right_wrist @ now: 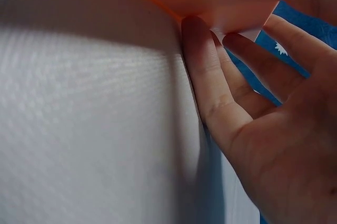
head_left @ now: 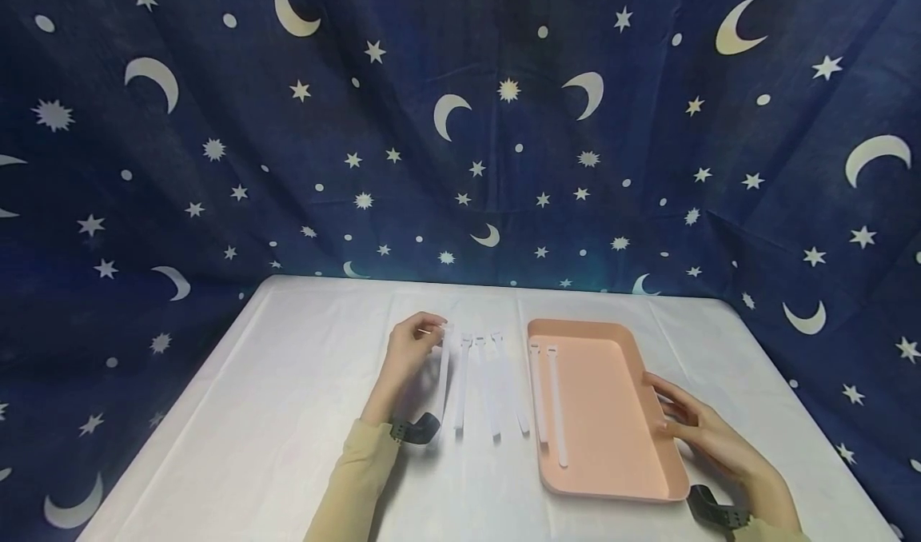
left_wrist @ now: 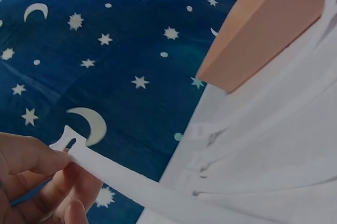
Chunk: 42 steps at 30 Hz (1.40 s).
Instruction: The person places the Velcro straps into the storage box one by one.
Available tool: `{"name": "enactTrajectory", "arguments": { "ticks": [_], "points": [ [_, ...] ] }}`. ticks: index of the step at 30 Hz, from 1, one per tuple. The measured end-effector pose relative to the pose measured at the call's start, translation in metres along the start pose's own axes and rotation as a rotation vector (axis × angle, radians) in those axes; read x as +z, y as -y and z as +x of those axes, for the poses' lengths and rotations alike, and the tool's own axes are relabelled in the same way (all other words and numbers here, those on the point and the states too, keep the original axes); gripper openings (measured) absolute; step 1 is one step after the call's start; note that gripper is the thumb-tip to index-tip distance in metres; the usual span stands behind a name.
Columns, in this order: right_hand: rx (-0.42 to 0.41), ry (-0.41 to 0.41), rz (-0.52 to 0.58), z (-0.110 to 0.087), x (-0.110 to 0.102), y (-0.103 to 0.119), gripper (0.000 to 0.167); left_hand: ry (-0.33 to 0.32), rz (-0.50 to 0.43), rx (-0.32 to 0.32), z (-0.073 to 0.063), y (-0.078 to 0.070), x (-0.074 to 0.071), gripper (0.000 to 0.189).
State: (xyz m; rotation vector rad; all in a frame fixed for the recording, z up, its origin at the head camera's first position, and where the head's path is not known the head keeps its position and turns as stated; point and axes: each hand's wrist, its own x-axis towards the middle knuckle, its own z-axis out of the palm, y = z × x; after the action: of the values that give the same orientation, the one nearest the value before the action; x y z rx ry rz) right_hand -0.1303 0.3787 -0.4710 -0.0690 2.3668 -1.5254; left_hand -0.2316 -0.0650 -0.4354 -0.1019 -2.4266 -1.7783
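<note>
My left hand (head_left: 412,352) pinches a white cable strap (left_wrist: 113,176) by its slotted head, between thumb and fingers. The strap hangs down from the fingertips toward my wrist, and its head is raised over the table in the left wrist view. Just right of it, several similar straps (head_left: 486,386) lie side by side, slotted ends away from me. Two more straps (head_left: 557,406) lie in the left part of the peach tray (head_left: 604,414). My right hand (head_left: 719,442) holds the tray's right edge, thumb at the rim and other fingers against the outer wall.
A white cloth (head_left: 237,430) covers the table. Behind it hangs a dark blue curtain (head_left: 403,182) with moons and stars. Black bands (head_left: 416,430) sit on both wrists, below tan sleeves.
</note>
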Motion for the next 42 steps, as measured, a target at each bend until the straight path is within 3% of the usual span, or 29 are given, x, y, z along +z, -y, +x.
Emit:
{"name": "enactTrajectory", "arguments": {
  "ticks": [21,32,42],
  "points": [
    [-0.030,0.025,-0.009,0.004,-0.002,0.002,0.078,-0.018,0.035,0.051,-0.009,-0.033,-0.009,0.014],
    [-0.006,0.003,-0.011,0.002,-0.001,0.000,0.079,-0.016,0.010,0.154,-0.016,-0.044,-0.006,0.016],
    [-0.006,0.001,-0.011,0.000,-0.001,-0.001,0.078,0.035,-0.008,0.135,-0.028,-0.060,0.000,0.017]
  ]
}}
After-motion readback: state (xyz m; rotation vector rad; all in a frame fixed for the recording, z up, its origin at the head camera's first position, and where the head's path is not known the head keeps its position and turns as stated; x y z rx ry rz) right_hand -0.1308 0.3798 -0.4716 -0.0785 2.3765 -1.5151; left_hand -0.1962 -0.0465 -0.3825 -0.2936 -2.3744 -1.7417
